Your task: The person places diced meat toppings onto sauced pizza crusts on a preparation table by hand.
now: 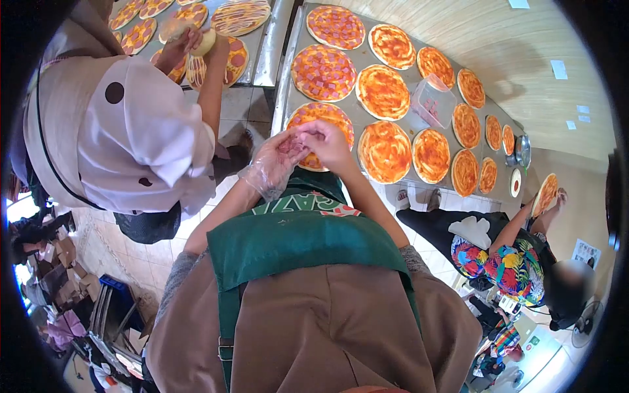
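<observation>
My left hand (270, 162), in a clear plastic glove, is cupped around small pink diced ham pieces (292, 149). Over its palm, my bare right hand (331, 147) pinches its fingers together at the ham; what sits between the fingertips is too small to make out. Both hands hover above the near edge of a pizza (320, 116) with orange-red sauce and scattered pink squares. Behind it lie two more ham-topped pizzas, one (324, 72) in the middle and one (335, 27) at the back. A sauce-covered pizza base (384, 152) lies to the right.
Several sauced bases and a clear plastic tub (433, 100) with some ham occupy the metal table (419, 62). At left, a co-worker (141, 124) squeezes white sauce over pizzas on another table. At right, another person (498, 252) holds a sauced base (546, 195).
</observation>
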{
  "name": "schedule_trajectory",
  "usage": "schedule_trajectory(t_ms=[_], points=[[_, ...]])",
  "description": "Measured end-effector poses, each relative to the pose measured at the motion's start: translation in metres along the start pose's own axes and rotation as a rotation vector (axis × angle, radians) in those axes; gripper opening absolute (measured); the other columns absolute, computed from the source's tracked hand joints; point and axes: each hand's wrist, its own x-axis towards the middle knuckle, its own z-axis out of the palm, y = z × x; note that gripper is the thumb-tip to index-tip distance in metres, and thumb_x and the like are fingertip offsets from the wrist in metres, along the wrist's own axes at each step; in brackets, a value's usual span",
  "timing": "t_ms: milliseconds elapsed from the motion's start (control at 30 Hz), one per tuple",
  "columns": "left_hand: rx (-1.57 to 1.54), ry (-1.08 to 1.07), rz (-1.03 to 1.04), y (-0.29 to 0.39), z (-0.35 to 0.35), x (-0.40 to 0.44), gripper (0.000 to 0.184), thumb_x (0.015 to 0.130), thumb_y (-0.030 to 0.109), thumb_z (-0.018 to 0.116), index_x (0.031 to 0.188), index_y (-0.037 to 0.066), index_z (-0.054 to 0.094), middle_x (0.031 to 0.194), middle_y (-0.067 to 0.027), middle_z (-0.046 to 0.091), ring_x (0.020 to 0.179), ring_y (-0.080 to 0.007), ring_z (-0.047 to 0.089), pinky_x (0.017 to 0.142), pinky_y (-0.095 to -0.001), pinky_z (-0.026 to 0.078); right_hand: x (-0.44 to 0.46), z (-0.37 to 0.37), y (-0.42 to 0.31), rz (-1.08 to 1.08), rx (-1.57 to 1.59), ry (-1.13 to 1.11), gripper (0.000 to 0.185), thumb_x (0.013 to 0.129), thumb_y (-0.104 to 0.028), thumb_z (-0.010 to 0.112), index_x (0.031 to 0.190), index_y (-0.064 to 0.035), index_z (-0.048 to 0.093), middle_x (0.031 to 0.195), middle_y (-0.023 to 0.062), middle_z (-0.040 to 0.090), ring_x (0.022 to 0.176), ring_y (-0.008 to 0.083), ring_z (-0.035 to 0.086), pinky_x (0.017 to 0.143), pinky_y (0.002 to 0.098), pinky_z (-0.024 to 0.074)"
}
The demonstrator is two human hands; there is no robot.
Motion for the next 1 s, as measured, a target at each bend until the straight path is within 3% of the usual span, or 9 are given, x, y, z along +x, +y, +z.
schedule_trajectory(t_ms=[200, 300, 400, 500, 600, 700, 800, 900, 1000], points=[[0.024, 0.076, 0.027, -0.001, 0.023, -0.007, 0.033, 0.1, 0.017, 0.053, 0.125, -0.003, 0.058, 0.116, -0.0142, 0.065, 0.114, -0.0247, 0.062, 0.106, -0.0422, 0.047, 0.004, -0.02, -0.012, 0.296, 0.598, -0.081, 0.021, 0.096, -0.012, 0.063, 0.114, -0.002, 0.063, 0.101, 0.0035, 0.067, 0.088, 0.0105, 0.063, 0.075, 0.0253, 0.0528], [0.024, 0.088, 0.026, -0.002, 0.023, -0.005, 0.031, 0.099, 0.017, 0.053, 0.122, -0.003, 0.06, 0.114, -0.0142, 0.066, 0.112, -0.0243, 0.062, 0.104, -0.0413, 0.049, 0.001, -0.019, -0.019, 0.299, 0.578, -0.093, 0.021, 0.094, -0.012, 0.065, 0.114, -0.0035, 0.064, 0.099, 0.0027, 0.068, 0.083, 0.0094, 0.062, 0.074, 0.0243, 0.0526], [0.05, 0.079, 0.018, -0.002, 0.015, -0.002, 0.029, 0.099, 0.017, 0.055, 0.12, -0.002, 0.062, 0.112, -0.0141, 0.066, 0.109, -0.0241, 0.063, 0.102, -0.0401, 0.05, 0.002, -0.018, -0.01, 0.284, 0.323, -0.041, 0.021, 0.093, -0.012, 0.068, 0.112, -0.0044, 0.065, 0.096, 0.002, 0.068, 0.081, 0.0092, 0.062, 0.074, 0.0239, 0.0528], [0.051, 0.082, 0.002, -0.002, 0.011, -0.001, 0.028, 0.098, 0.016, 0.057, 0.118, -0.002, 0.063, 0.109, -0.0136, 0.066, 0.107, -0.0238, 0.063, 0.1, -0.0391, 0.051, 0.003, -0.02, -0.002, 0.246, 0.31, -0.049, 0.02, 0.09, -0.011, 0.07, 0.108, -0.002, 0.068, 0.095, 0.0044, 0.071, 0.081, 0.0099, 0.065, 0.074, 0.0244, 0.0523], [0.037, 0.107, -0.017, -0.002, 0.008, 0.003, 0.028, 0.097, 0.015, 0.059, 0.118, -0.002, 0.063, 0.108, -0.0132, 0.066, 0.107, -0.0237, 0.063, 0.099, -0.0383, 0.052, 0.001, -0.017, 0.0, 0.051, 0.035, -0.029, 0.019, 0.09, -0.01, 0.069, 0.105, 0.0016, 0.069, 0.096, 0.006, 0.072, 0.082, 0.0123, 0.067, 0.073, 0.0272, 0.0544], [0.06, 0.099, -0.038, -0.002, 0.005, 0.005, 0.028, 0.097, 0.015, 0.058, 0.119, -0.003, 0.062, 0.107, -0.0132, 0.067, 0.105, -0.0235, 0.064, 0.099, -0.0375, 0.053, -0.007, -0.013, -0.017, 0.033, -0.529, 0.024, 0.017, 0.091, -0.008, 0.068, 0.103, 0.0036, 0.069, 0.097, 0.0075, 0.073, 0.084, 0.0141, 0.069, 0.074, 0.0286, 0.0558], [0.126, 0.068, -0.039, -0.007, 0.005, 0.007, 0.029, 0.099, 0.016, 0.058, 0.121, -0.003, 0.06, 0.107, -0.0136, 0.068, 0.103, -0.0235, 0.066, 0.098, -0.0368, 0.053, -0.008, -0.013, -0.022, 0.045, -0.549, 0.028, 0.021, 0.091, -0.008, 0.068, 0.108, 0.004, 0.067, 0.097, 0.0088, 0.073, 0.085, 0.0156, 0.07, 0.076, 0.0282, 0.0566], [0.137, 0.056, -0.048, -0.01, -0.006, 0.014, 0.03, 0.099, 0.016, 0.058, 0.123, -0.002, 0.059, 0.11, -0.0145, 0.068, 0.105, -0.0247, 0.067, 0.098, -0.0368, 0.053, -0.003, -0.027, 0.004, 0.135, 0.177, -0.033, 0.025, 0.091, -0.007, 0.068, 0.112, 0.005, 0.065, 0.097, 0.0108, 0.072, 0.086, 0.0171, 0.071, 0.078, 0.0281, 0.0576], [0.114, 0.126, -0.038, -0.007, -0.01, 0.017, 0.03, 0.099, 0.015, 0.056, 0.124, -0.002, 0.059, 0.116, -0.0154, 0.067, 0.111, -0.0257, 0.065, 0.099, -0.0373, 0.053, -0.008, -0.045, 0.011, 0.228, 0.224, 0.033, 0.024, 0.092, -0.007, 0.065, 0.113, 0.0039, 0.064, 0.099, 0.0132, 0.073, 0.086, 0.0209, 0.072, 0.076, 0.0275, 0.057]])
